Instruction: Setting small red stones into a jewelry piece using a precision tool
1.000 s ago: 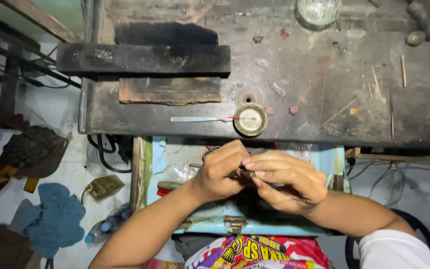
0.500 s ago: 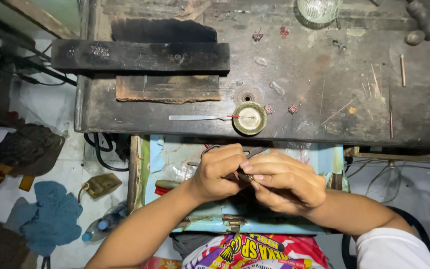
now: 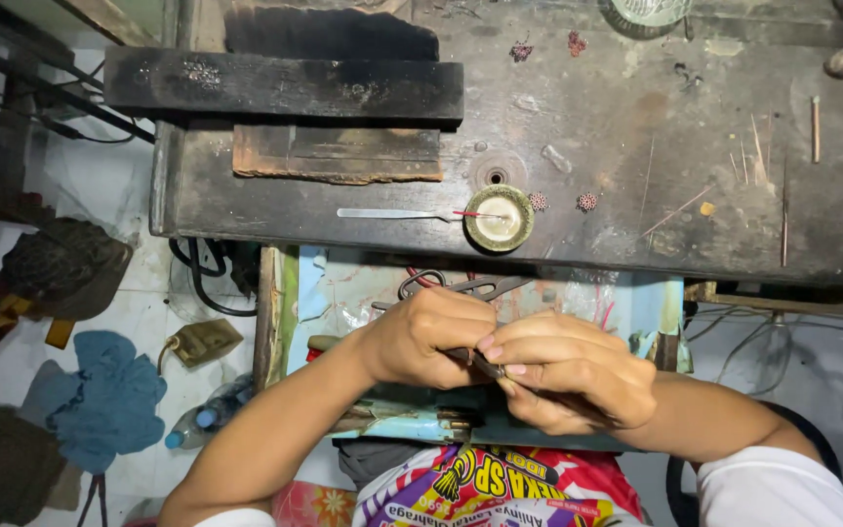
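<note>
My left hand (image 3: 431, 337) and my right hand (image 3: 568, 376) meet over an open light-blue drawer (image 3: 651, 312) below the workbench. Both pinch a small dark slim tool or piece (image 3: 485, 363) between the fingertips; most of it is hidden by the fingers. Dark scissors or pliers (image 3: 461, 286) lie in the drawer just beyond my left hand. On the dark worn bench (image 3: 636, 146) above sit a small round brass dish (image 3: 500, 217), metal tweezers (image 3: 392, 214) and tiny red ornaments (image 3: 587, 202).
A charred black block (image 3: 285, 86) and a brown board (image 3: 339, 156) lie at the bench's left end. Thin sticks (image 3: 816, 127) are scattered at the right. On the floor at left are a blue cloth (image 3: 104, 395), a plastic bottle (image 3: 202, 425) and cables (image 3: 202, 278).
The hands stay together over the drawer with only slight finger shifts. The view has drifted a little.
</note>
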